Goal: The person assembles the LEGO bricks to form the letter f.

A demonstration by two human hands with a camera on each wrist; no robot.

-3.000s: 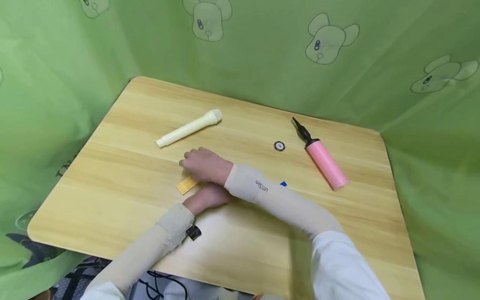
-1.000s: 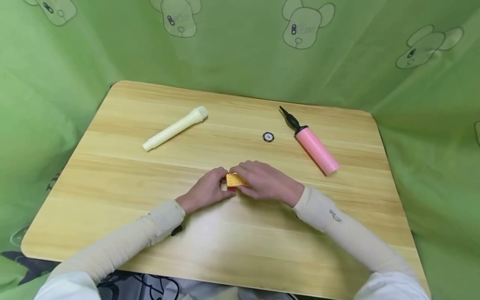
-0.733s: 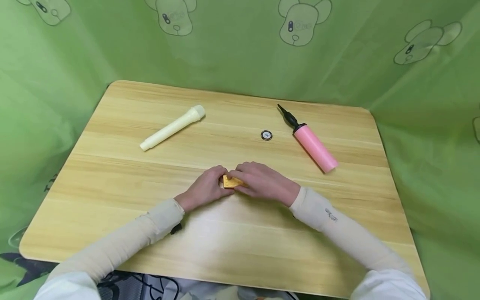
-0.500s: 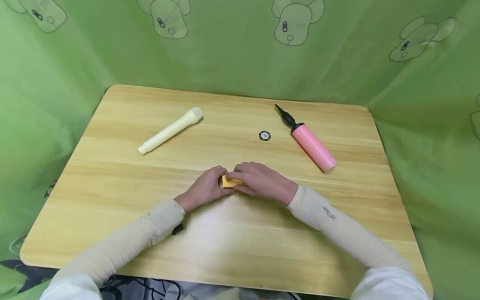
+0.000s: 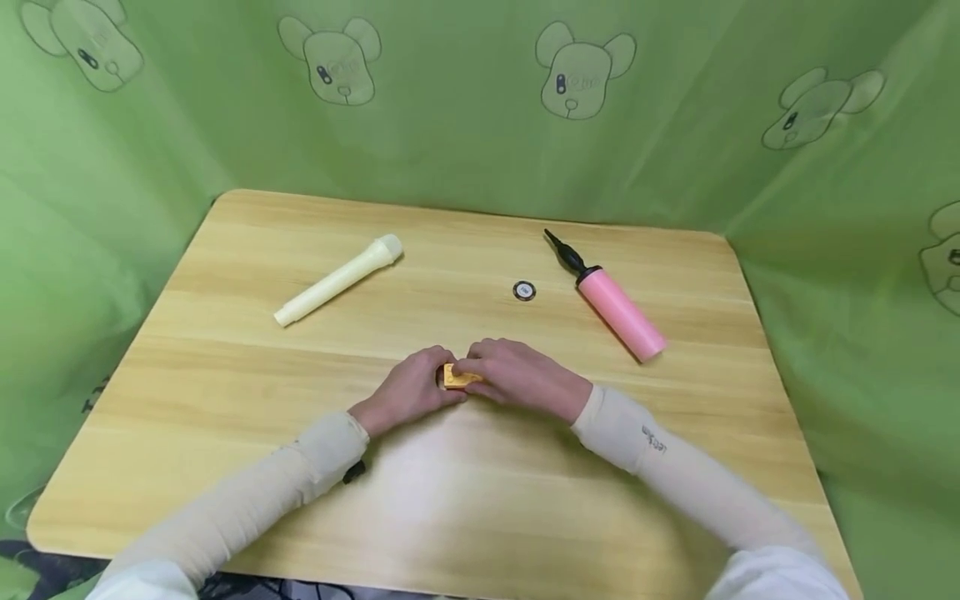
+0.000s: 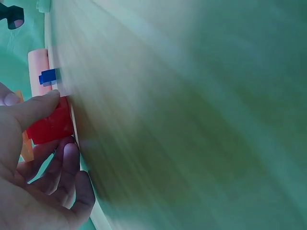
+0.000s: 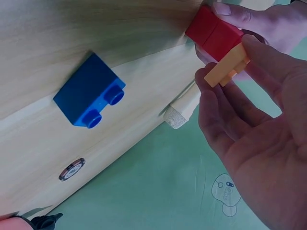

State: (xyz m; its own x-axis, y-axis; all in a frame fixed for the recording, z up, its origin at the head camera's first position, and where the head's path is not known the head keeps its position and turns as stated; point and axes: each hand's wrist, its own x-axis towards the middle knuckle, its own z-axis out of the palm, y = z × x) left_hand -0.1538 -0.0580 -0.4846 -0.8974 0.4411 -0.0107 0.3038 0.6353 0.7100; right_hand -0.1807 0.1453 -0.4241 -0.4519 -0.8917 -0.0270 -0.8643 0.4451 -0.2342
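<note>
My left hand (image 5: pixel 405 388) grips a red toy brick (image 6: pixel 52 125) low at the tabletop, its thumb on one side and fingers on the other. A seam runs across the red brick in the right wrist view. My right hand (image 5: pixel 521 377) pinches a flat yellow toy brick (image 7: pixel 224 68) against the red one's studded side, and the two touch. From the head view, the yellow brick (image 5: pixel 453 379) lies on top, mostly covering the red. Near my right hand, a blue toy brick (image 7: pixel 88 91) stands on the table; my right hand or arm hides it in the head view.
Behind the hands, a cream toy microphone (image 5: pixel 339 280) lies on the wooden table (image 5: pixel 465 508). A round black-and-white chip (image 5: pixel 524 290) and a pink hand pump (image 5: pixel 621 315) with a black nozzle lie at the back right. Green curtain (image 5: pixel 457 150) surrounds the table.
My right hand has uncrossed from over the left, bringing the yellow brick from the left onto the red one. Since one second ago, the yellow brick sits lower and closer against the red.
</note>
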